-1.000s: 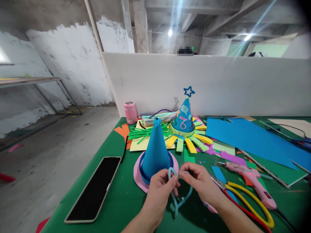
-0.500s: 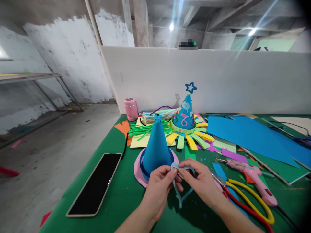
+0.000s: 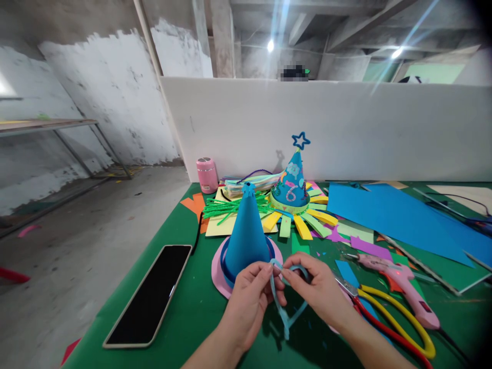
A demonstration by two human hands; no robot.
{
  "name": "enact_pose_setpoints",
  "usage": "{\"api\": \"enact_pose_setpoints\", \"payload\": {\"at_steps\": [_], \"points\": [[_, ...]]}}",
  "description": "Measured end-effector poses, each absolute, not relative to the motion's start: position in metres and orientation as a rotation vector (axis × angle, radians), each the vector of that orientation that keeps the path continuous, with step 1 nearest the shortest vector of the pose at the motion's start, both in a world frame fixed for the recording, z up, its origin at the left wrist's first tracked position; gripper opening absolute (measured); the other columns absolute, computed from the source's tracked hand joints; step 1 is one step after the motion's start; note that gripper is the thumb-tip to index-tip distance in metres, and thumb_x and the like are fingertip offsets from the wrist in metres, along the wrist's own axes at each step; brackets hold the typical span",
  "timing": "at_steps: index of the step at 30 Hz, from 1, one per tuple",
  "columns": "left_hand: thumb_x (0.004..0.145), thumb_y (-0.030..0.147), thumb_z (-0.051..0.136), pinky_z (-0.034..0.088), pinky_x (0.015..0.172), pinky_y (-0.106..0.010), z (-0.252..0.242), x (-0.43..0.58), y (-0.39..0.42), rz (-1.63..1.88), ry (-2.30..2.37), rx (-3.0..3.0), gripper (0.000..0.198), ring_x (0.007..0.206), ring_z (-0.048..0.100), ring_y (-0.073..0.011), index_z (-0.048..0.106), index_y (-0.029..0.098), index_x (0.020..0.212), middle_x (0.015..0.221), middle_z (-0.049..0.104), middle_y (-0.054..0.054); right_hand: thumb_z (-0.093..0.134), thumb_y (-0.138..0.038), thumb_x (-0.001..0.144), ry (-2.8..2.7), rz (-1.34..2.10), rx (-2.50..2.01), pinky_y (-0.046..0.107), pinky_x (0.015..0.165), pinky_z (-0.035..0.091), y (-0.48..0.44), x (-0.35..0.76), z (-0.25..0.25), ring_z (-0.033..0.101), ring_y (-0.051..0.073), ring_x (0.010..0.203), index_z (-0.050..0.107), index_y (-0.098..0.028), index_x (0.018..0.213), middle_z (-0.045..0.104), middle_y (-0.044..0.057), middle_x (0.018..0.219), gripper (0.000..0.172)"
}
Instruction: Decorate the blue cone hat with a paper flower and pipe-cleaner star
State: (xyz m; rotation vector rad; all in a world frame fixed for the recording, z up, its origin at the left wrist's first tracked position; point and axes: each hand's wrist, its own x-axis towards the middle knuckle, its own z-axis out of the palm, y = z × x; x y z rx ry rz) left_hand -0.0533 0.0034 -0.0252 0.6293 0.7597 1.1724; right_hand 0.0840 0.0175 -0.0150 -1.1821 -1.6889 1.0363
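Observation:
Between my two hands is a light blue pipe cleaner (image 3: 286, 323), bent into a heart-like loop with its twisted tip hanging down. My left hand (image 3: 249, 297) pinches its left upper curve, and my right hand (image 3: 313, 287) pinches the upper middle and right curve. Just behind my left hand a plain blue paper cone (image 3: 247, 230) stands upright on a pink round brim (image 3: 218, 277). Farther back stands a decorated blue party hat (image 3: 291, 179) with a star on its tip and yellow and green paper strips round its base.
Scissors with red and yellow handles (image 3: 400, 315) and a pink glue gun (image 3: 403, 282) lie right of my hands. A phone (image 3: 149, 297) lies at left. Green pipe cleaners (image 3: 221, 207), a pink jar (image 3: 207, 175) and blue paper sheets (image 3: 392, 215) sit farther back, before a white partition (image 3: 326, 128).
The pipe cleaner's lower tip has swung slightly down and right. Both hands keep their pinch, with only small finger shifts. The whole view has moved very slightly.

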Motion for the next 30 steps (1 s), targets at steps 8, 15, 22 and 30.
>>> {"api": "enact_pose_setpoints", "payload": {"at_steps": [8, 15, 22, 30], "points": [[0.072, 0.022, 0.058, 0.044, 0.048, -0.024, -0.026, -0.052, 0.004, 1.103, 0.805, 0.679, 0.012, 0.046, 0.053, -0.0100, 0.054, 0.013, 0.066, 0.055, 0.058, 0.000, 0.057, -0.019, 0.074, -1.857, 0.901, -1.104, 0.023, 0.057, 0.039, 0.019, 0.089, -0.013, 0.052, 0.013, 0.062, 0.060, -0.019, 0.069, 0.055, -0.001, 0.066, 0.006], [0.073, 0.023, 0.058, 0.042, 0.051, -0.024, -0.027, -0.051, 0.003, 1.151, 0.863, 0.716, 0.012, 0.047, 0.055, -0.0106, 0.053, 0.015, 0.066, 0.056, 0.058, 0.001, 0.052, -0.023, 0.078, -1.861, 0.997, -1.128, 0.022, 0.055, 0.038, 0.020, 0.094, -0.011, 0.048, 0.012, 0.060, 0.057, -0.018, 0.074, 0.052, -0.002, 0.067, 0.008], [0.071, 0.024, 0.059, 0.042, 0.053, -0.027, -0.026, -0.049, 0.002, 1.121, 0.901, 0.778, 0.014, 0.047, 0.055, -0.0119, 0.052, 0.014, 0.064, 0.056, 0.057, 0.001, 0.051, -0.023, 0.079, -1.910, 1.055, -1.057, 0.021, 0.057, 0.036, 0.022, 0.100, -0.007, 0.047, 0.012, 0.061, 0.058, -0.018, 0.069, 0.052, -0.002, 0.065, 0.013], [0.069, 0.028, 0.061, 0.042, 0.054, -0.025, -0.023, -0.050, 0.000, 1.074, 1.008, 0.887, 0.020, 0.049, 0.056, -0.0132, 0.053, 0.013, 0.058, 0.051, 0.060, -0.002, 0.052, -0.027, 0.079, -1.651, 1.314, -1.033, 0.021, 0.054, 0.035, 0.021, 0.093, -0.012, 0.044, 0.011, 0.056, 0.054, -0.016, 0.067, 0.048, -0.004, 0.059, 0.017]]}}
